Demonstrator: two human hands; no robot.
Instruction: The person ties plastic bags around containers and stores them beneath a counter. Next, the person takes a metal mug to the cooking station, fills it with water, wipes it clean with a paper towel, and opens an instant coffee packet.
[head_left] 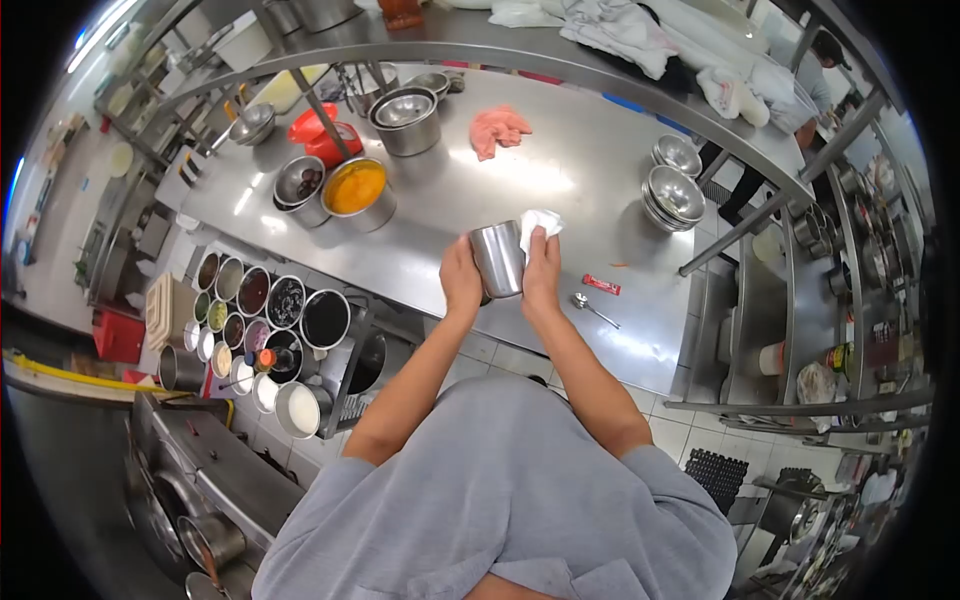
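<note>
Between my hands is a shiny metal cup (499, 260), tilted a little, above the near part of the steel table (430, 270). My left hand (461, 277) is wrapped round the cup's left side. On the right side, my right hand (541, 268) presses a white cloth (540, 224) against the cup near its rim. A small red packet (602, 285) and a metal spoon (596, 311) lie on the table to the right of my right hand. Farther back lies a crumpled pink cloth (498, 131).
A pot of orange contents (358, 188), metal bowls and a red object (325, 137) stand at the left. Stacked bowls (674, 196) sit at the right. An overhead shelf (450, 50) crosses the back; another person (824, 62) is far right.
</note>
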